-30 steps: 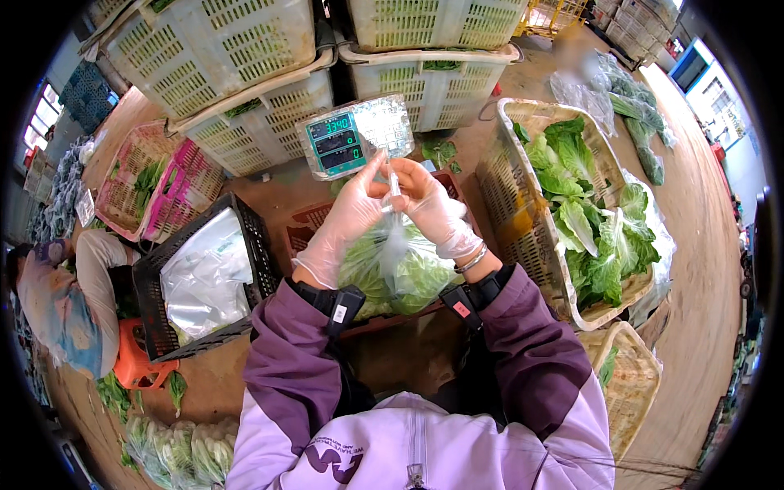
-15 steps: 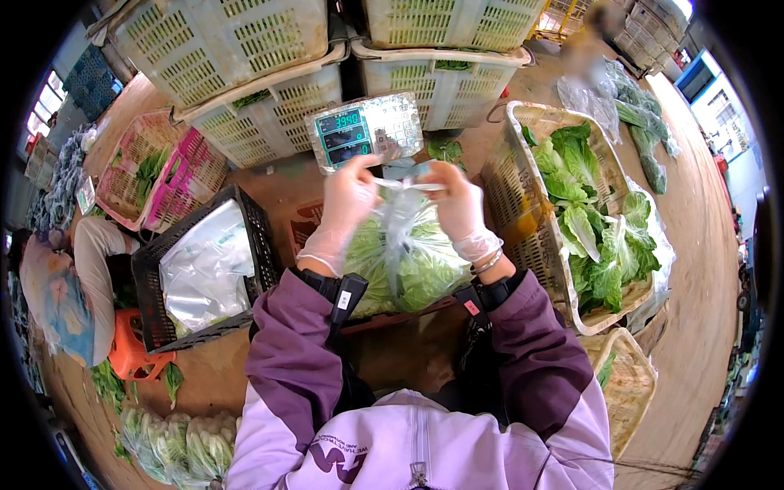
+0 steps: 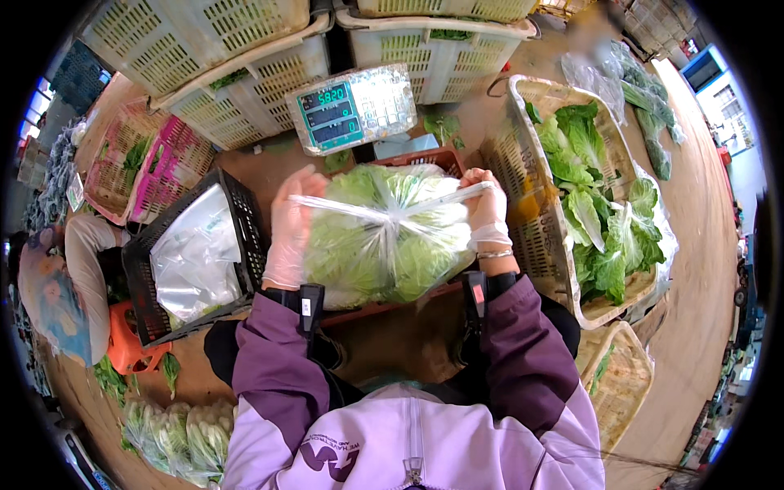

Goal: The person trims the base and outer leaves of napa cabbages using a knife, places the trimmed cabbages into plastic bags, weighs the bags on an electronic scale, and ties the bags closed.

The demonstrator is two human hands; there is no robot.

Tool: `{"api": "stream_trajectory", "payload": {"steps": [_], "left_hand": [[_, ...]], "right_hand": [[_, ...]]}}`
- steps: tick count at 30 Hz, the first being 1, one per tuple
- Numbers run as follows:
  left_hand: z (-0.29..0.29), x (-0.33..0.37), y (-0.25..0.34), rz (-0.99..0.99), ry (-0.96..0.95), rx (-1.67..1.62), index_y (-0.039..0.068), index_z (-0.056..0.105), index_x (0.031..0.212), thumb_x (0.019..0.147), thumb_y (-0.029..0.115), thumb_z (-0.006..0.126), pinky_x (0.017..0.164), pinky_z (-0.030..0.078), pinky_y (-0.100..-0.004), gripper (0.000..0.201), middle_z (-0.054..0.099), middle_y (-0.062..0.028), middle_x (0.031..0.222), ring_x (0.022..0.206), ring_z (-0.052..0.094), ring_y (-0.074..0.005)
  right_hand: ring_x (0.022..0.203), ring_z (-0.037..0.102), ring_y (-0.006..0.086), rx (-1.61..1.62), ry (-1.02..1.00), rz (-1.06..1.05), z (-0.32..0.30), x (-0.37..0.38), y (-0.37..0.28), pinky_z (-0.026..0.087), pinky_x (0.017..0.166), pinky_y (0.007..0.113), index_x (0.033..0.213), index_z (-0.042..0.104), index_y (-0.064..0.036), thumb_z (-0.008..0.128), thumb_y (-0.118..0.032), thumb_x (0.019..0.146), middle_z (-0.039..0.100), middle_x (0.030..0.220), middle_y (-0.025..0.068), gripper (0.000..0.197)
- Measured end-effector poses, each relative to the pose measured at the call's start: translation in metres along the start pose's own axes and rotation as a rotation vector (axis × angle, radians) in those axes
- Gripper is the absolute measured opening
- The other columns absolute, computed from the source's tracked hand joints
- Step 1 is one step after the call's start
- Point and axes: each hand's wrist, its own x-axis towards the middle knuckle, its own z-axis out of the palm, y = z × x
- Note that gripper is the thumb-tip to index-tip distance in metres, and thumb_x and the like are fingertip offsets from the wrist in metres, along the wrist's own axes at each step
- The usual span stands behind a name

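Note:
A clear plastic bag of leafy greens sits in front of me, its neck gathered at the middle of the top. My left hand, in a thin clear glove, pinches one stretched end of the bag at its left side. The other end is gripped by my gloved right hand on the right. Both ends are pulled taut and apart from the central knot. Beneath the bag a red-brown crate shows at its edges. Just beyond stands a digital scale display with lit digits.
A black crate of clear plastic bags stands at left, beside an orange stool and a seated person. At right is a cream crate of loose lettuce. Stacked crates block the far side. Bagged greens lie at lower left.
My hands have moved apart, from close together above the bag to its two sides, drawing the ends tight. The reading on the scale display has changed.

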Motion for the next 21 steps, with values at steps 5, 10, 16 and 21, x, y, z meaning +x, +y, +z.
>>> {"api": "stream_trajectory", "payload": {"steps": [5,10,16,21], "left_hand": [[-0.033,0.028,-0.021,-0.341,-0.633,-0.336,0.006,0.050,0.077,0.096,0.045,0.036,0.044,0.035,-0.0310,0.045,0.032,0.0018,0.046,0.038,0.032,-0.0133],[-0.088,-0.001,-0.077,-0.530,-0.185,0.025,0.007,0.047,0.075,0.096,0.043,0.037,0.042,0.030,-0.0290,0.043,0.025,0.0029,0.046,0.037,0.024,-0.0116],[-0.084,-0.009,-0.078,-0.479,-0.202,0.159,0.005,0.047,0.077,0.097,0.040,0.038,0.043,0.032,-0.0294,0.042,0.024,0.0031,0.046,0.038,0.022,-0.0117],[-0.055,-0.014,-0.047,-0.209,-0.415,0.513,0.001,0.057,0.080,0.095,0.032,0.045,0.043,0.038,-0.0263,0.037,0.047,-0.0028,0.052,0.043,0.044,-0.0099]], "right_hand": [[0.038,0.023,0.0109,0.258,-0.208,0.460,0.017,0.020,-0.009,0.018,0.038,0.026,0.065,0.041,-0.0113,0.030,-0.039,0.097,0.029,0.048,-0.0056,0.043],[0.039,0.022,0.0116,-0.006,0.304,0.563,-0.033,0.024,0.048,0.018,0.039,0.027,0.063,0.040,-0.0131,0.035,-0.035,0.097,0.024,0.047,-0.0053,0.041],[0.038,0.019,0.0120,-0.032,0.228,0.540,-0.040,0.027,0.049,0.017,0.039,0.028,0.062,0.038,-0.0140,0.029,-0.032,0.098,0.023,0.046,-0.0050,0.042],[0.038,0.027,0.0106,0.152,0.004,0.551,-0.029,0.045,0.018,0.026,0.040,0.027,0.069,0.046,-0.0134,0.031,-0.038,0.098,0.028,0.046,-0.0054,0.041]]}}
